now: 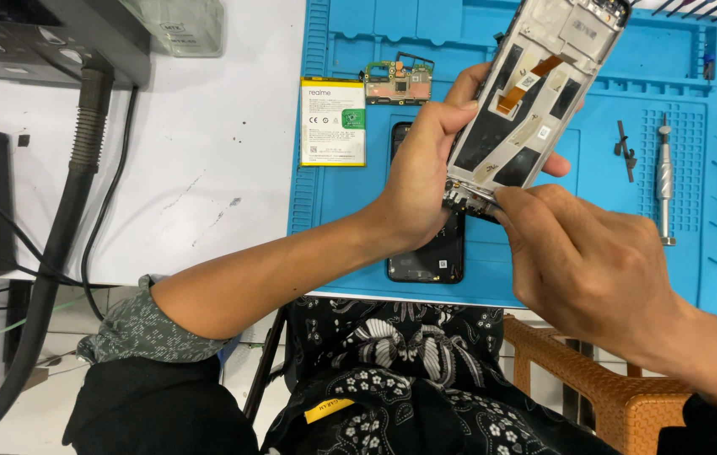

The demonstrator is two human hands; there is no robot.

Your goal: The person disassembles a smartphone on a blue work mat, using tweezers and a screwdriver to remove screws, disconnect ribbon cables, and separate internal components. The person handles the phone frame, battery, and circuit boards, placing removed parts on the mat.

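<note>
Two hands hold my opened phone frame (535,93) above the blue mat (594,202): left hand (421,173) fingers wrapped around its edge, right hand (582,257) fingers pinching its bottom end, battery (333,121) lying left of the mat.

Person, head view. Left hand (421,181) bare, no glove, no ring or watch visible. Left forearm bare up past the elbow. Left sleeve (143,329) short — grey-green cloth with a fine speckled print, hem turned up slightly at the edge. Right hand (586,261) bare as well, no ring visible; wrist and forearm bare as far as the picture edge. Dark cloth at the right elbow, detail not legible. Lap garment (400,379) black with a white floral and leaf pattern — small yellow tag (329,409) lying on it near the lower middle.
</note>
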